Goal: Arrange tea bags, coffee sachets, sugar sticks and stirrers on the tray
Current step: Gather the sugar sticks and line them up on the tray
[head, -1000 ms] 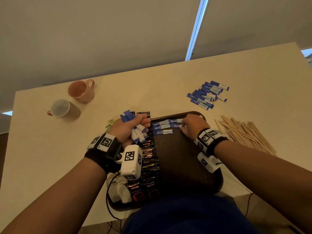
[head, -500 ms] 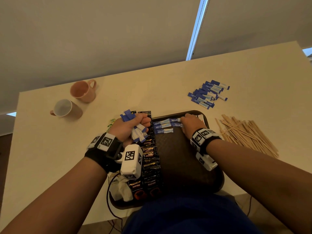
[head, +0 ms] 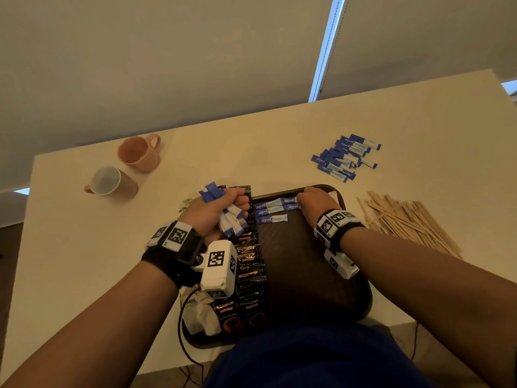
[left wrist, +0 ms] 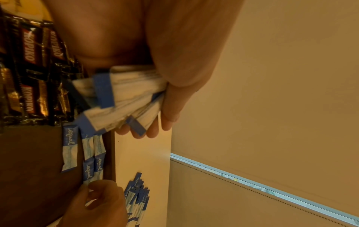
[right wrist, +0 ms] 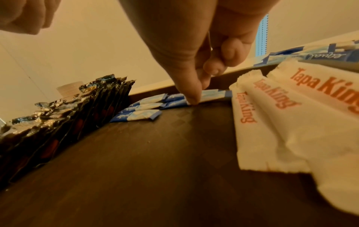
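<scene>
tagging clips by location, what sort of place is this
Likely an office pantry or hospitality prep table: a serving tray of coffee sachets, two mugs, wooden stirrers, roller blinds behind.

My head camera looks down and forward over the table [head: 279,141] from above, taking in both forearms and the whole tray [head: 307,275]. My left wrist camera sits close under the palm, rolled sideways, facing the tray's far edge. My right wrist camera lies low, just above the tray floor. All three share the laid sugar sticks [head: 272,210].
</scene>
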